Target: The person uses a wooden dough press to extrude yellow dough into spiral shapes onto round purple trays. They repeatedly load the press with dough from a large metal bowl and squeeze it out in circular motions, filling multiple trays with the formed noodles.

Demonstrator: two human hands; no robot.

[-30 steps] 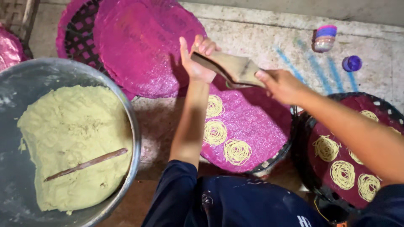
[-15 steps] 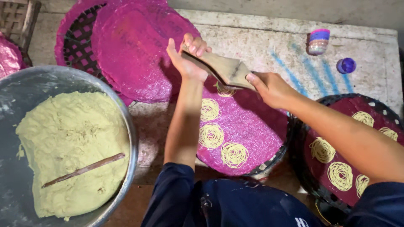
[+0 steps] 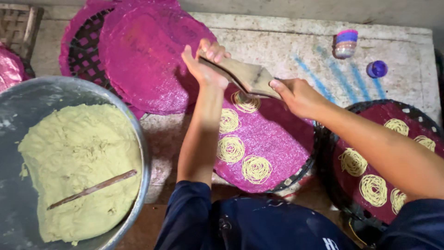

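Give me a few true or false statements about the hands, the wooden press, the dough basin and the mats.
1. Both hands, left and right, grip the wooden press. True.
2. The press is over the basin. False: it is over the middle mat.
3. A stick lies on the dough. True.
4. The middle mat has no noodle coils. False: it carries several coils.
5. The right mat also has coils. True.

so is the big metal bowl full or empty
Mostly full: the metal bowl holds a wide mound of pale yellow dough, with a wooden stick lying on it.
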